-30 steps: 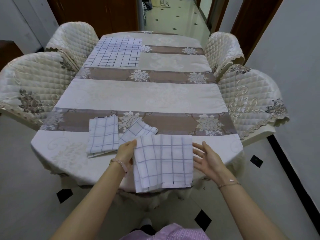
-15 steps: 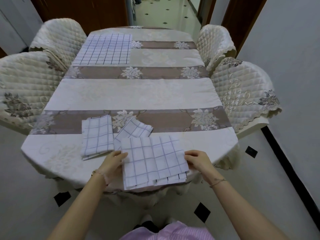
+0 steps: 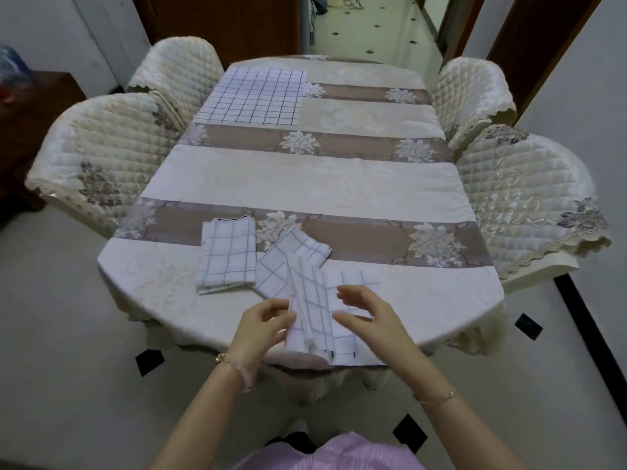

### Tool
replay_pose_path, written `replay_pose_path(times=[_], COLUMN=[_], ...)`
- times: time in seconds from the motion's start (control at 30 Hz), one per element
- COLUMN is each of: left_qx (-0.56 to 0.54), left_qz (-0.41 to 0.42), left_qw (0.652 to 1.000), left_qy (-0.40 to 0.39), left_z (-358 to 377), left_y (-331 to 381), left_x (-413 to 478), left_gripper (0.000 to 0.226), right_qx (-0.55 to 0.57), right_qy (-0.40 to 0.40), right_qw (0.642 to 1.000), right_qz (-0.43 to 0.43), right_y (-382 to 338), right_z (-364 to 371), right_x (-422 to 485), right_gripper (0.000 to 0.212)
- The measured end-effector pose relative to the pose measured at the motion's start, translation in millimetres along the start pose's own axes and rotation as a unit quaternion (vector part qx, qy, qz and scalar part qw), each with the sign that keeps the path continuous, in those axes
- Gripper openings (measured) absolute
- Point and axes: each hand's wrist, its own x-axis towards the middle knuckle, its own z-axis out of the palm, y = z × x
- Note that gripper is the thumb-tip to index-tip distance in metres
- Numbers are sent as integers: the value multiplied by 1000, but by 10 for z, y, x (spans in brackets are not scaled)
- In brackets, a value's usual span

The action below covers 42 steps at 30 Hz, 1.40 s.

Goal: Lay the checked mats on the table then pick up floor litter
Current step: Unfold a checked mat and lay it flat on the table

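Near table [image 3: 424, 300] edge: left hand [image 3: 261, 322] pinches folded mat [image 3: 315, 310] at its left side. Right hand [image 3: 369, 312] open, fingers spread over mat, contact unclear. Two folded mats [image 3: 227, 254] beside it.

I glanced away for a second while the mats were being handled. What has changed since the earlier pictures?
The mat at the near edge, flat under both hands a second ago, is now being opened: the left hand has pinched its left side and lifted a fold, while the right hand has come in over its top. The two folded mats and the spread mat at the far end lie as before.
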Motion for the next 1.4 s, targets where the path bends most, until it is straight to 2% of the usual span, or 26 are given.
replay_pose_path(times=[0.07,0.1,0.23,0.4,0.5,0.53,0.6,0.77,0.9,0.97,1.0,1.07,1.1,1.13,1.2,1.27,1.33,1.4], left_qx=[9,21,20,35,45,55,85,120,150,176,225,369,422,460,500,560,617,650], left_qz=[16,25,41,94,133,141,148,171,177,182,197,272,317,342,351,357,355,342], left_qw=[1000,999,999,994,987,986,982,972,967,958,941,868,832,809,791,745,692,665], left_qy=[-18,-24,-14,38,71,74,78,103,102,132,159,190,173,131,16,-64,-121,-137], left_z=[77,106,140,-252,-478,-528,-603,-653,-611,-585,-557,-444,-353,-244,-13,153,273,365], left_y=[44,55,142,416,618,682,780,943,972,946,920,809,716,604,352,51,-216,-360], left_x=[-38,-47,-38,71,139,169,247,485,695,824,863,895,876,843,758,730,750,721], left_gripper=[13,15,10,9,10,8,3,14,15,6,6,23,26,27,32,40,51,56], right_qx=[-18,-10,28,167,272,278,248,156,97,90,89,88,89,90,88,84,102,143], right_qy=[-66,-63,49,113,109,102,105,145,162,172,182,208,225,242,268,270,251,220], right_qw=[998,998,998,979,956,955,963,977,982,981,979,973,969,965,956,952,948,944], right_qz=[-12,-16,-38,18,35,31,37,23,17,29,33,39,43,50,79,114,164,199], right_y=[-34,-23,-5,26,38,42,19,-38,10,69,95,147,164,199,303,422,541,620], right_z=[219,292,242,-304,-628,-709,-820,-940,-955,-943,-937,-944,-955,-982,-1069,-1178,-1255,-1258], right_x=[-20,-13,63,159,221,248,299,493,680,772,816,889,912,937,970,967,907,768], right_gripper=[47,45,4,9,14,23,43,18,30,34,35,24,19,17,23,31,33,31])
